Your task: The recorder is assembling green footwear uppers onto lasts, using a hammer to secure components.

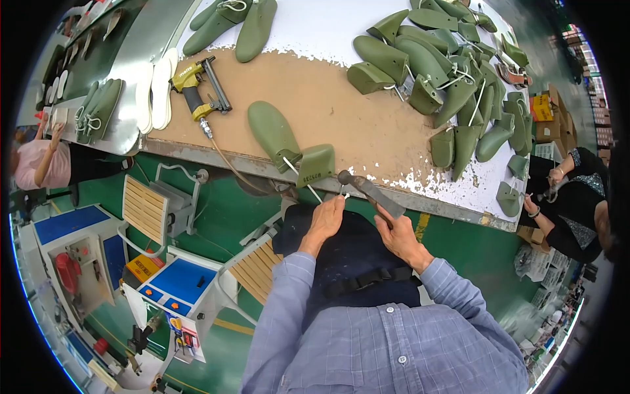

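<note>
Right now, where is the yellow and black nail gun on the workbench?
In the head view, the nail gun lies on the left part of the workbench, beside the white insoles and left of the split green shoe last.

Single head-worn fisheye, looking steeply down over the person's chest at the workbench (341,111); edges bend hard toward the rim. Close range: both hands sit low-centre, bench just beyond the fingers (336,202), floor left and right below them.

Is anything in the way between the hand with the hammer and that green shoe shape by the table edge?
Nothing visible. The right hand holds the hammer right beside the green shoe last, and only bare table lies between them. The left hand pulls its white cord.
</note>
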Available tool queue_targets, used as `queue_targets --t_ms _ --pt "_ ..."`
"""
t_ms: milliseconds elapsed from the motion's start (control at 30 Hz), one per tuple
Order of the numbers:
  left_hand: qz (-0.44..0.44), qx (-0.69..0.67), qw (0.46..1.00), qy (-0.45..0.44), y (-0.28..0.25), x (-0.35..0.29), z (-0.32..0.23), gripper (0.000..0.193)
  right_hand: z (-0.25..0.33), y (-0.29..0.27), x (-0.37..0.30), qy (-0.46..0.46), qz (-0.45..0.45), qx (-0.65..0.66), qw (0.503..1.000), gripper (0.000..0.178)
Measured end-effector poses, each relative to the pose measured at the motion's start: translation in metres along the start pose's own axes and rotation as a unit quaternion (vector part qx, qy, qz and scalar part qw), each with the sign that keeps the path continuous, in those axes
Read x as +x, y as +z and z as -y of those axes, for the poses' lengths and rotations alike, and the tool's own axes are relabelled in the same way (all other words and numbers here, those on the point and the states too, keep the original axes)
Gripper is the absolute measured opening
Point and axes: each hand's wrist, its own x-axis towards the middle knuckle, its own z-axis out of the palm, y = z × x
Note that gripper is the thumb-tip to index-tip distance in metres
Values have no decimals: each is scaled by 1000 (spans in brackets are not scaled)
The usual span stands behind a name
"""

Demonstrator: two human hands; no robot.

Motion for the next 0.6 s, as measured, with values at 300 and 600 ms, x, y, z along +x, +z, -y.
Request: queue_targets --t_ms 300,600 --pt "-86 140 986 14 -1 -5 -24 38 4 -7 5 -132 -32 -50 989 31" --pt "-115 142 983 35 4 -3 -21 39 -23 1 11 -142 5 -99 985 32"
